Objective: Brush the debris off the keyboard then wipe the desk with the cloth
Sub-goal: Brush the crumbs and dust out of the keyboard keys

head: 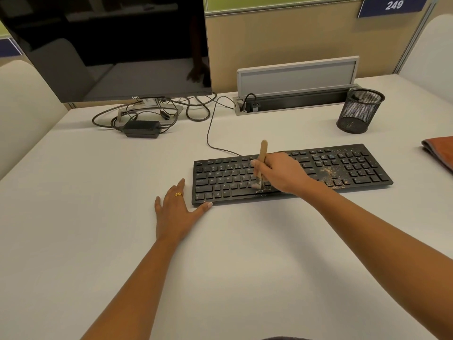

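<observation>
Soft, even indoor light falls from above; the pale desk (85,241) shows no glare and only faint, diffuse shadows, with a thin dark line under the front edge of the keyboard (220,182) and a weak smudge beside the left hand (175,212); the black monitor (110,45) screen dimly mirrors the room; the bristles of the brush (262,153) in the right hand (282,173) look slightly smeared; the middle is fairly sharp; wide-angle distortion bows the desk edges and tilts the partition (269,45) near the borders; the corners are softer.
</observation>
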Demonstrator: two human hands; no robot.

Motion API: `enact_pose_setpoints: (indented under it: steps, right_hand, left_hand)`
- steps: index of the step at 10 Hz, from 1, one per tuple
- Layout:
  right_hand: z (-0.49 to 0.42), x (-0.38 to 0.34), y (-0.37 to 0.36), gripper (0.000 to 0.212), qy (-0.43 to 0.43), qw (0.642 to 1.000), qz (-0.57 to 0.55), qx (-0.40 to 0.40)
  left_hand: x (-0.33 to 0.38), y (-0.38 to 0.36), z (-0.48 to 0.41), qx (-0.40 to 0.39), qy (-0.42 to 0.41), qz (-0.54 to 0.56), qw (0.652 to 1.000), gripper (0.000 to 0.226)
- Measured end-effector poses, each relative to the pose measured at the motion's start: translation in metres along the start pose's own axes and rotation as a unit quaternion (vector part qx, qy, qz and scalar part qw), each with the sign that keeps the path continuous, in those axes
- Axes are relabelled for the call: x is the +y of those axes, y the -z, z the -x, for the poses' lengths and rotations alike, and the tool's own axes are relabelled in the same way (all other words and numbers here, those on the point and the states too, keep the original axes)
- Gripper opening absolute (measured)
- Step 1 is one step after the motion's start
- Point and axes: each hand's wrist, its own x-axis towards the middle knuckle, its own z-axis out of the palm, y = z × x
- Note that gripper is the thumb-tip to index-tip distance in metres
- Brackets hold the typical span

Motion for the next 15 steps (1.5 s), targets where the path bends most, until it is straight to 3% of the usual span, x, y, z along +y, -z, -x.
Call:
enact_pose_setpoints:
  steps: [2,3,5,8,9,10,12,14,15]
  right_hand:
    - [-0.001,0.002,0.001,0.040,-0.015,0.998,-0.013,0.055]
    - [0.000,0.003,-0.002,0.042,-0.013,1.000,-0.018,0.009]
    - [-0.001,-0.003,-0.002,0.041,-0.008,0.998,-0.037,0.049]
    - [-0.005,-0.003,-0.002,0.046,0.020,0.997,-0.079,0.003]
    - [-0.003,0.000,-0.003,0.047,0.028,0.999,0.017,-0.017]
    - [-0.004,-0.003,0.006,0.044,0.027,0.994,0.109,0.017]
    - [-0.004,-0.005,0.000,0.050,0.028,1.000,0.004,0.010]
    - [-0.002,-0.010,0.007,0.042,0.033,0.991,0.131,0.007]
    - [-0.006,-0.010,0.008,0.040,0.018,0.995,0.090,0.023]
  left_hand:
    - [-0.001,0.001,0.000,-0.001,0.000,0.001,1.000,0.095]
    - [0.000,0.001,0.000,-0.003,0.000,-0.003,1.000,0.095]
    - [0.000,0.001,0.001,-0.004,0.001,0.000,1.000,0.095]
    - [0.001,0.001,0.001,-0.005,0.000,-0.005,1.000,0.095]
    - [0.001,0.002,0.001,-0.007,-0.002,-0.004,1.000,0.096]
    - [0.001,0.002,0.001,-0.007,-0.003,-0.009,1.000,0.096]
    - [0.001,0.002,0.001,-0.011,-0.001,-0.011,1.000,0.096]
    - [0.001,0.002,0.002,-0.013,-0.001,-0.010,1.000,0.096]
    - [0.001,0.003,0.002,-0.012,0.000,-0.006,1.000,0.096]
